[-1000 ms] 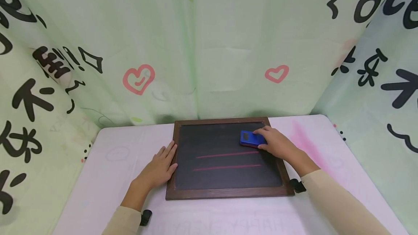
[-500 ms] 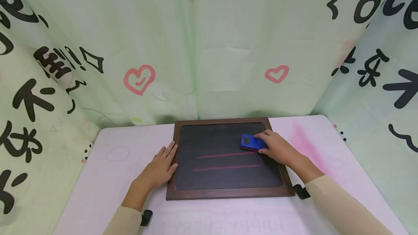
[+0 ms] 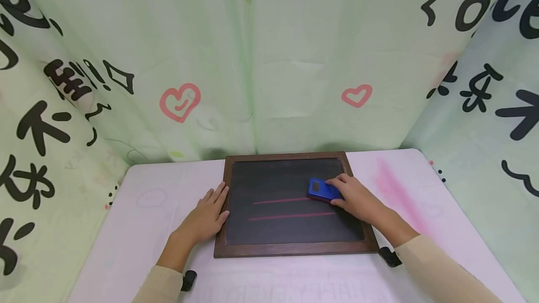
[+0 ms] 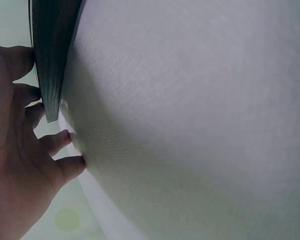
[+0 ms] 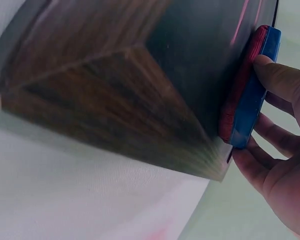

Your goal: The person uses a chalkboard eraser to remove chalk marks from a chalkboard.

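Observation:
A blackboard [image 3: 290, 233] in a brown wooden frame lies on the table, with two pink chalk lines across its surface. My right hand [image 3: 358, 198] grips a blue board eraser [image 3: 323, 190] between thumb and fingers, over the right end of the upper line. The right wrist view shows the eraser [image 5: 255, 90] with its red felt side against the board. My left hand [image 3: 205, 214] rests at the frame's left edge, fingers extended. In the left wrist view its thumb and some fingertips touch the frame [image 4: 52, 55], and other fingertips touch the table.
The table [image 3: 139, 228] has a pale cloth with a pink patch at the right. Light green curtains [image 3: 294, 60] with black characters and red hearts stand behind it and on both sides.
My right hand and the eraser have moved slightly down and left, covering the right end of the upper pink line. My left hand stays in place.

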Motion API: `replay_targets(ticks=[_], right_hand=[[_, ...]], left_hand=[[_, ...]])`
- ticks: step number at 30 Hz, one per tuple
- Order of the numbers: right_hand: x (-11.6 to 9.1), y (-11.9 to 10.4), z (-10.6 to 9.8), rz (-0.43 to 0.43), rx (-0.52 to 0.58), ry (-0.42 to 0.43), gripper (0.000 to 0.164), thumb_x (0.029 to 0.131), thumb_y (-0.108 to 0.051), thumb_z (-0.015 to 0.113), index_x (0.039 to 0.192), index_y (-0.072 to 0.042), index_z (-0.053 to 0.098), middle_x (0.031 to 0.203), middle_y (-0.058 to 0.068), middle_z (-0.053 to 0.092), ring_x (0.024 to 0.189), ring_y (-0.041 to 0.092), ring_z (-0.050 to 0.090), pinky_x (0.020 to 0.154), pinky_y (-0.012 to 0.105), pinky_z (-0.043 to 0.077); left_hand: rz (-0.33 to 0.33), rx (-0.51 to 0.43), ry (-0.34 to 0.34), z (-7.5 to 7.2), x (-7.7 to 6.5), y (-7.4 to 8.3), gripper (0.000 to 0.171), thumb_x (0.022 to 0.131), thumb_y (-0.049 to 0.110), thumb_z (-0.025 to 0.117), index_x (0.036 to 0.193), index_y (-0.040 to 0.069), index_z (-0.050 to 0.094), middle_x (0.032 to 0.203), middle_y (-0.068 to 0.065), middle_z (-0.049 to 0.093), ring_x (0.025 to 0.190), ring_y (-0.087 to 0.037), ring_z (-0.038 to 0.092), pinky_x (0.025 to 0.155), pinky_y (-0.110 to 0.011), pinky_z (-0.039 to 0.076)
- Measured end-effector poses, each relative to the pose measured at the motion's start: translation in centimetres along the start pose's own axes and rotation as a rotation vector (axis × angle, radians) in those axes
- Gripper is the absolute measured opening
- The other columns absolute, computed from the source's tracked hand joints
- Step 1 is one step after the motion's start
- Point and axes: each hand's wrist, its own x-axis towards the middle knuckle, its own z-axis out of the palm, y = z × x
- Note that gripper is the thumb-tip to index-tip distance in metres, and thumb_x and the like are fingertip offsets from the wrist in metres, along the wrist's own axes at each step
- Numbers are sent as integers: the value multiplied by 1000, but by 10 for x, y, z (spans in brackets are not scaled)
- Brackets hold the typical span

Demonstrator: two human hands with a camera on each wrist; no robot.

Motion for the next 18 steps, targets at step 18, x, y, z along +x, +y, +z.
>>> replay_targets(ticks=[18], right_hand=[[17, -30, 13, -52, -63, -30, 53, 92, -23, 79, 138, -2, 61, 125, 20, 62, 112, 37, 63, 98, 52, 56]], left_hand=[[-7, -2, -7, -2, 0, 2, 69, 109, 33, 48, 165, 6, 19, 174, -11, 14, 156, -47, 21, 118, -70, 28]])
